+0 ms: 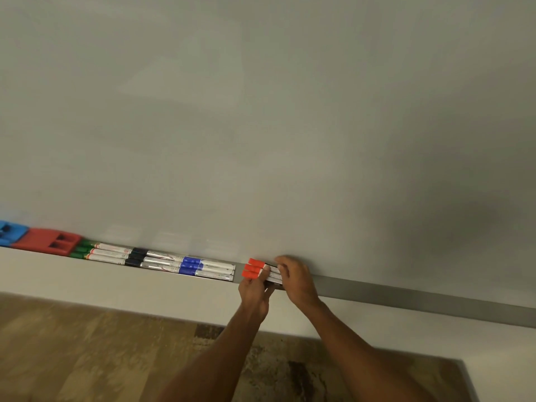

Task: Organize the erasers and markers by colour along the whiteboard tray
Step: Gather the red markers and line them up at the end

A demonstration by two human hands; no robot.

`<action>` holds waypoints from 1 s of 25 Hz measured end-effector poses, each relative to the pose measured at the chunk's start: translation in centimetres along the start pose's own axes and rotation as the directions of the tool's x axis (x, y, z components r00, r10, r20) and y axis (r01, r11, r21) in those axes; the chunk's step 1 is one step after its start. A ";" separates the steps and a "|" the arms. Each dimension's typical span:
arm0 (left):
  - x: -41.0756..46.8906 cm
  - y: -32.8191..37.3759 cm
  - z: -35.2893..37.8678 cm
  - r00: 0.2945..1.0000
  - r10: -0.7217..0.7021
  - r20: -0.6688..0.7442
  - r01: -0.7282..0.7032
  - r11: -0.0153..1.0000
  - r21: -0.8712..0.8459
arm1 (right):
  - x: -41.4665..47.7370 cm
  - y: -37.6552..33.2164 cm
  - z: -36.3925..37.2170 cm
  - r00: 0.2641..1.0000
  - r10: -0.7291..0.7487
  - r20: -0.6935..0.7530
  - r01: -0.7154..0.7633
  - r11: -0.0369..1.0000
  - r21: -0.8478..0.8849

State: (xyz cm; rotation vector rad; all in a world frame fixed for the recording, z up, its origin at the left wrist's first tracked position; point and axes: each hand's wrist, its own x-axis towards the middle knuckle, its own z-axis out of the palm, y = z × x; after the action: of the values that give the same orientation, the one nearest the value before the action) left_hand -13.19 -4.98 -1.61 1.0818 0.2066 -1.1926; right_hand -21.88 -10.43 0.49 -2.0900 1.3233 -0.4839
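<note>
Flooring (87, 343) in a brown wood pattern fills the nearest edge, and two bare forearms reach up from it across a pale wall band (116, 285) to the grey tray (406, 297). The left hand (255, 297) comes up from below, its fingertips pinching three red markers (255, 269) just behind their caps. The right hand (295, 280) lies over the same bundle from the right, fingers curled down across the white barrels and hiding most of them. The red markers lie side by side in the tray, caps pointing left. A short bare gap of tray separates them from the row further left. That row begins with three blue markers (191, 265), then three black markers (136, 256), then three green markers (81, 249), each trio lined up side by side with caps to the left and each group butting against the next. Beyond the green caps sits a red eraser (49, 242), and touching its far side a blue eraser (10, 233), cut off by the left frame edge. Behind everything rises the plain whiteboard (261, 111), shadowed at the right.
</note>
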 end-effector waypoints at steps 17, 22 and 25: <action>-0.3 1.7 -1.8 1.000 -0.020 0.008 0.021 0.989 -0.143 | -1.2 0.1 2.7 0.851 0.516 0.101 -0.380 0.470 0.797; 0.1 1.9 -2.1 1.000 -0.012 -0.001 0.012 0.998 -0.057 | -1.7 0.6 2.8 0.844 0.528 0.093 -0.377 0.462 0.802; 0.2 2.9 -2.3 0.990 0.140 -0.009 -0.138 0.983 0.118 | -1.9 0.8 2.9 0.835 0.544 0.088 -0.379 0.450 0.808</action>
State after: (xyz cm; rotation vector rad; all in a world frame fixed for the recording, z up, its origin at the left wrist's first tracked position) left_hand -9.76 -3.47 -1.28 1.1903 0.0737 -1.0803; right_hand -21.57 -8.16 -2.18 -0.8718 1.3463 -0.8474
